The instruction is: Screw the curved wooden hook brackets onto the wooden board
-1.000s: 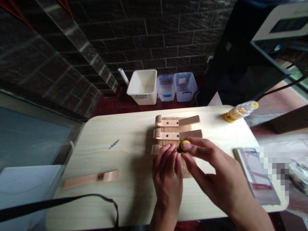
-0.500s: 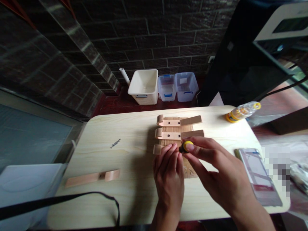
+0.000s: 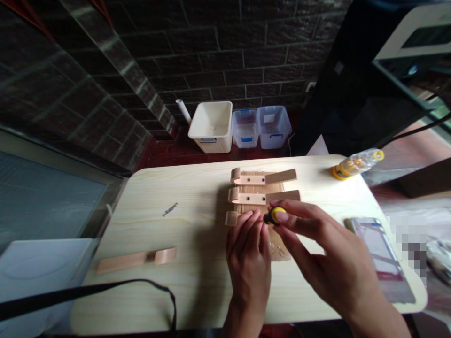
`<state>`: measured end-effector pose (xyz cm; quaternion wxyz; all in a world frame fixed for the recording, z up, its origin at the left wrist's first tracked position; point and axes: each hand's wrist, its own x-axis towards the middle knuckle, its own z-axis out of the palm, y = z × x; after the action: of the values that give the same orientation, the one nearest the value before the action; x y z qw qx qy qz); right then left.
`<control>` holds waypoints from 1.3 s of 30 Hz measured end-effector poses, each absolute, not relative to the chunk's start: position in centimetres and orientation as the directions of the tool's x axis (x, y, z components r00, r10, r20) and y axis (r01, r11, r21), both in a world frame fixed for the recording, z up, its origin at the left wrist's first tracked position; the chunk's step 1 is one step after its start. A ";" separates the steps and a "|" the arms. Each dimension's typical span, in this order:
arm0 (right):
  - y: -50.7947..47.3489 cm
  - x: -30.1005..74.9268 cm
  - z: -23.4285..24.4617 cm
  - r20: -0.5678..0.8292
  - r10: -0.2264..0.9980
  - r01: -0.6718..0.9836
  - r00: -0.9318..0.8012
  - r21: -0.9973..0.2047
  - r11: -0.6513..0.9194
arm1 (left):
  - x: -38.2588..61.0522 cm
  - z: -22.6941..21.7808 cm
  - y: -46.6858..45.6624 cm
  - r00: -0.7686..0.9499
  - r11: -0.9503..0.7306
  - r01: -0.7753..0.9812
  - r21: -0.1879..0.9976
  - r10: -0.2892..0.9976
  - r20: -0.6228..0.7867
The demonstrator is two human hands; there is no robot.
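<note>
A wooden board with curved wooden hooks (image 3: 262, 190) lies in the middle of the pale table (image 3: 183, 225). My right hand (image 3: 317, 253) pinches a small screwdriver with a yellow and black handle (image 3: 273, 216), held upright over the third hook (image 3: 230, 218). My left hand (image 3: 248, 258) lies over that hook with its fingers together, pressing it down; most of the hook is hidden under it. A few small screws (image 3: 276, 249) rest on the board by my hands.
A loose wooden hook (image 3: 136, 258) lies at the front left, a small metal piece (image 3: 169, 209) further back. A plastic bottle (image 3: 357, 164) lies at the back right, a booklet (image 3: 382, 258) at the right edge. A black strap (image 3: 105, 291) crosses the front. Bins (image 3: 243, 126) stand on the floor.
Nothing has moved much; both hands stay over the third hook with the screwdriver, and the view has shifted slightly.
</note>
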<state>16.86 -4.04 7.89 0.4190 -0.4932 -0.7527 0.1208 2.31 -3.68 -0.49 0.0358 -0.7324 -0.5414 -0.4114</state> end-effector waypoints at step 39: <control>-4.1 16.6 8.0 0.508 0.844 0.627 -0.173 -0.604 0.493 | 2.2 -0.6 -3.8 0.080 -0.406 0.824 0.395 0.774 0.628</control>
<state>16.61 -4.07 7.96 0.4198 -0.4868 -0.7550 0.1291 2.21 -3.79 -0.56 0.0306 -0.7344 -0.5440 -0.4047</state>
